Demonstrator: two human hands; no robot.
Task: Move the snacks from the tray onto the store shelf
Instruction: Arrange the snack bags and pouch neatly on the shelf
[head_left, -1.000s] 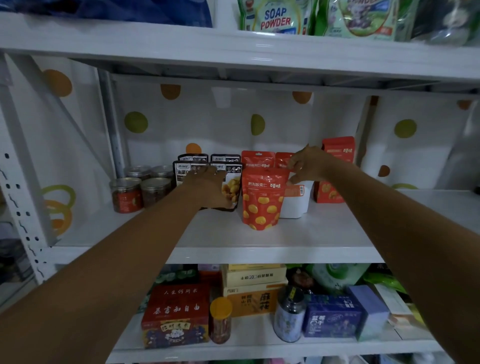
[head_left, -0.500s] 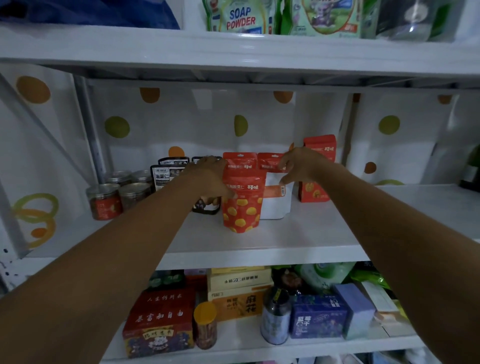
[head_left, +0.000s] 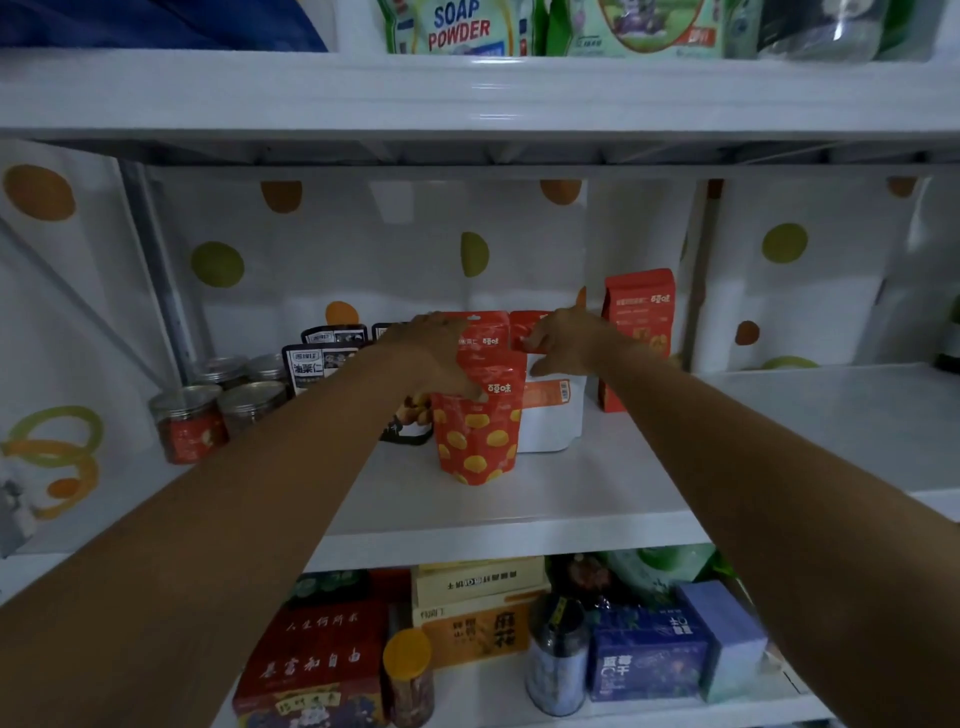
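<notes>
On the middle shelf (head_left: 571, 499), right of the lidded jars (head_left: 192, 421), the left hand (head_left: 436, 358) grips the top of the front red snack pouch (head_left: 478, 441) (upright, yellow-spotted). The right hand (head_left: 566, 343) pinches the top edge of the white-bodied pouch (head_left: 550, 421) just behind.

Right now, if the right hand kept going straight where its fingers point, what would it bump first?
The right hand points left, fingers pinching the red top of the white-backed pouch. Going on, it would likely press that pouch against the back red pouch beside it, though depth is unclear.
</notes>
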